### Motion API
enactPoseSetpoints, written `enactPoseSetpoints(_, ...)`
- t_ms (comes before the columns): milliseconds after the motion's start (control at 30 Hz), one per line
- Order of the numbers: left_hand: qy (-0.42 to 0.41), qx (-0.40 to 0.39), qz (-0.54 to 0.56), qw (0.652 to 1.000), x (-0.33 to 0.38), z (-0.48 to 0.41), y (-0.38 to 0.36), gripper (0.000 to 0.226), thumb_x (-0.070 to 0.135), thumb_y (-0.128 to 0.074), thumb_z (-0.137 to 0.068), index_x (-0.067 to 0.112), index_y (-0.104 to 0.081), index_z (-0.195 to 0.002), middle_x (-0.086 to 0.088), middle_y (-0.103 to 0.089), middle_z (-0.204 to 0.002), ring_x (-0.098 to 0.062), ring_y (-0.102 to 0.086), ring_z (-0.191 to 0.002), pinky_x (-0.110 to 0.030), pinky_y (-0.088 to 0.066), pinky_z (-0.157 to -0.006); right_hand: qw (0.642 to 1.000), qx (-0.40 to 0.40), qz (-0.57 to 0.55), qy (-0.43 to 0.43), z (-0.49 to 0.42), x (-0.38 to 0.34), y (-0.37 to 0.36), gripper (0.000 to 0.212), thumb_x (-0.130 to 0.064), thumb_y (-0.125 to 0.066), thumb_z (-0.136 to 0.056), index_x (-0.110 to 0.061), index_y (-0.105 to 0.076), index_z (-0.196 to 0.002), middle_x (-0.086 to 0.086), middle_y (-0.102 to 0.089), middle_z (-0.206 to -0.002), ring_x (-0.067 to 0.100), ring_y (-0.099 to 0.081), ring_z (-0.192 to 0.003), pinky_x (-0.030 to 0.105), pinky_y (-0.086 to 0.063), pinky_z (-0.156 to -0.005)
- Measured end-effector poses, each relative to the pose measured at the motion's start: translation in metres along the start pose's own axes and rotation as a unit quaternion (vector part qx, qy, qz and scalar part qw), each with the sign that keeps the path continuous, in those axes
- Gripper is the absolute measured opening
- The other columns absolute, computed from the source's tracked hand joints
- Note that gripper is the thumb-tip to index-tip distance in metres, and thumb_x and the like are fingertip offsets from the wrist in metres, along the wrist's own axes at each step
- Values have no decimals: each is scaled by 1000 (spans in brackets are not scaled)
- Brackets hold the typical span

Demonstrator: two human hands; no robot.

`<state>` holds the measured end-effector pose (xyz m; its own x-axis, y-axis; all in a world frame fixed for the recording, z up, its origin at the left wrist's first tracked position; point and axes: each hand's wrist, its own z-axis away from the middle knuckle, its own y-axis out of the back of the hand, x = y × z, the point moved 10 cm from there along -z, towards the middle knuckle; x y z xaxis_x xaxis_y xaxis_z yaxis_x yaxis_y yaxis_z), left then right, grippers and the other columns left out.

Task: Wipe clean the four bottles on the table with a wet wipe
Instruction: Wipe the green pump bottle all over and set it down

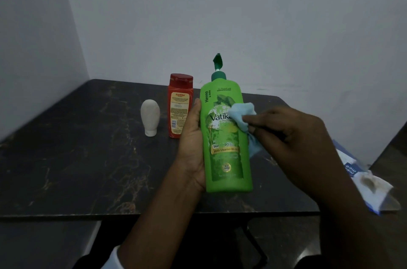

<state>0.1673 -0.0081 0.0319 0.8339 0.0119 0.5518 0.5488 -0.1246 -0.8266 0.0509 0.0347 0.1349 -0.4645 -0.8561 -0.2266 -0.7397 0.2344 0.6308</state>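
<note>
My left hand (191, 147) grips a tall green pump bottle (224, 158) from its left side and holds it tilted above the dark table (77, 158). My right hand (293, 143) pinches a pale blue wet wipe (241, 114) and presses it against the bottle's front label. A red bottle with a red cap (179, 105) stands upright on the table behind my left hand. To its left a small white tube (150, 117) stands on its cap. I see only three bottles.
A blue and white wet wipe packet (370, 182) lies off the table's right edge, partly hidden by my right forearm. White walls close in behind and on the left. The table's front edge runs just below my wrists.
</note>
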Motion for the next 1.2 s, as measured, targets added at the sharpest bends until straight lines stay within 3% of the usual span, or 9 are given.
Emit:
enactPoseSetpoints(67, 4, 3, 1, 1000, 2, 0, 3, 72, 60, -36, -99, 6, -82, -89, -15, -76, -92, -27, -75, -76, -42, -62, -73, 1000, -15, -23, -5, 0, -3, -2, 22, -17, -69, -86, -23, -79, -105, -11, -70, -87, 4, -64, -77, 11, -43, -66)
enactPoseSetpoints(167, 4, 11, -12, 1000, 9, -1, 9, 74, 65, -33, -97, 4, -71, -118, -18, -73, -106, -29, -72, -86, -43, -58, -84, 989, -117, -92, 8, 6, -14, -5, 16, -22, -72, -84, -30, -79, -96, -20, -71, -86, -3, -68, -79, 9, -46, -66)
enactPoseSetpoints(267, -2, 14, -31, 999, 13, 0, 10, 74, 65, -33, -99, 7, -55, -139, -18, -71, -113, -24, -69, -81, -33, -57, -77, 962, -227, -150, 33, 17, -29, -8, 13, -21, -75, -84, -28, -80, -94, -18, -74, -92, -2, -71, -83, 12, -51, -69)
enactPoseSetpoints(367, 6, 6, -31, 999, 9, 0, 8, 76, 66, -33, -99, 5, -57, -137, -17, -71, -113, -23, -68, -80, -32, -58, -72, 961, -239, -126, 63, 19, -37, -4, 14, -18, -74, -85, -25, -80, -95, -15, -75, -93, 0, -72, -84, 18, -54, -69)
enactPoseSetpoints(567, 15, -6, -3, 1000, 0, -2, 1, 78, 68, -35, -95, 4, -81, -93, -17, -75, -98, -27, -74, -83, -43, -60, -79, 996, -86, -10, 35, 4, -22, 1, 21, -15, -70, -82, -28, -80, -96, -15, -71, -86, 0, -65, -77, 15, -47, -67)
enactPoseSetpoints(767, 7, 25, -32, 999, 6, -2, 13, 72, 67, -40, -95, 7, -71, -120, -18, -73, -105, -25, -67, -80, -34, -56, -74, 967, -230, -77, 80, 19, -38, -16, 19, -26, -65, -84, -29, -80, -96, -16, -71, -90, -4, -68, -80, 16, -53, -68)
enactPoseSetpoints(967, 28, 12, -34, 999, -6, 3, 5, 70, 67, -46, -91, 6, -75, -112, -16, -68, -109, -29, -63, -97, -48, -44, -106, 993, -104, 0, 56, 7, -28, -10, 26, -29, -56, -84, -24, -80, -94, -14, -69, -86, -10, -51, -80, -6, -32, -74)
enactPoseSetpoints(1067, 32, -9, -56, 998, -11, 6, 0, 63, 61, -40, -96, 12, -79, -106, -12, -73, -102, -26, -70, -88, -42, -56, -89, 998, -48, 29, 36, 3, -16, -10, 28, -30, -55, -86, -22, -80, -96, -10, -69, -85, -3, -52, -79, -4, -33, -74)
enactPoseSetpoints(1200, 38, -46, -91, 994, -17, 12, -5, 56, 53, -33, -98, 20, -75, -113, -12, -73, -99, -29, -68, -83, -48, -52, -81, 998, 45, 38, -18, 1, 3, -3, 20, -16, -65, -87, -16, -80, -100, 2, -72, -88, 6, -59, -79, 4, -37, -74)
